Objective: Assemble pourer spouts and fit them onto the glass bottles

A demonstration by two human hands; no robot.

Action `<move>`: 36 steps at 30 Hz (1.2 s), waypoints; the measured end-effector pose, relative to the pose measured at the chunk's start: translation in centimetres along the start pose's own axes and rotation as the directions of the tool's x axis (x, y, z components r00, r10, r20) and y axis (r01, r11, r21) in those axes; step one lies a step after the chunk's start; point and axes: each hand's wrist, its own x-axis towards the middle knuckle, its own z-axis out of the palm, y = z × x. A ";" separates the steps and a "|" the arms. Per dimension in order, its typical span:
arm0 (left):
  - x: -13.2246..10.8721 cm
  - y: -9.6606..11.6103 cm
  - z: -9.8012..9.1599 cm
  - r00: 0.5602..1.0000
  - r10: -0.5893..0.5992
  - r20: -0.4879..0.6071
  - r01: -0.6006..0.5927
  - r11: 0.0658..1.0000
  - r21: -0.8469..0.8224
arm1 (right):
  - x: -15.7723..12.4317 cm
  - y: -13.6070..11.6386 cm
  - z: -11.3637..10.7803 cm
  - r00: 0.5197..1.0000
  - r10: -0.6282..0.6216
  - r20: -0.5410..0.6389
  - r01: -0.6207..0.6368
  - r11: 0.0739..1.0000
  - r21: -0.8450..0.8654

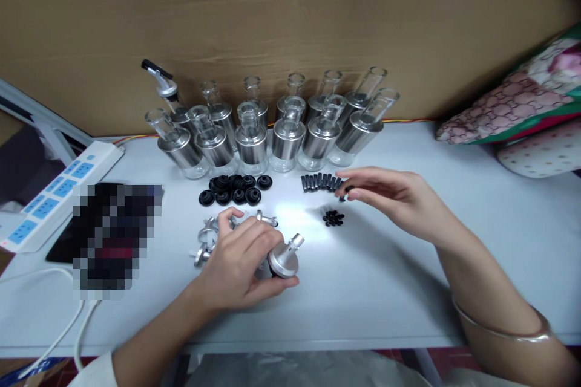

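So the left hand (238, 260) is wrapped around a silver metal pourer cap (285, 259), holding it low over the white table (363, 278), with the little spout end pointing up and to the right, toward the other hand. The right hand (390, 196) is out over the row of small black tubes (321, 182), fingers (358, 193) pinched narrow, and there looks to be one dark piece at the fingertips, though it's too small to say for sure that it's gripped. That row runs left to right just in front of the glass bottles (272, 133), so its long line lies across the reach, and the right hand is clearly the closer one. Just below the fingertips sits a tiny heap of black bits (333, 218), between the two hands. Left of that there's a cluster of black rubber rings (233, 188), and a loose pile of more silver pourers (206, 242) partly hidden behind the left hand. The cap lies down and left of the right hand's fingertips, not far.
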 end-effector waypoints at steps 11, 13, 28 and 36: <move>0.0 0.0 0.1 1.000 0.007 -0.005 -0.007 1.000 0.007 | 0.0 1.8 -1.0 0.914 0.277 0.297 -0.079 0.839 -0.539; 0.1 0.0 0.1 1.000 0.004 -0.004 -0.004 1.000 0.013 | 0.0 2.1 -0.7 0.904 0.305 0.301 -0.080 0.811 -0.580; 0.3 0.1 0.0 0.999 -0.015 -0.028 0.015 1.000 0.009 | -0.4 2.0 -0.3 0.923 0.216 0.317 -0.015 0.847 -0.532; 0.2 0.0 0.0 0.999 -0.017 -0.039 0.018 1.000 0.006 | -0.5 1.6 0.1 0.904 0.200 0.377 0.009 0.875 -0.484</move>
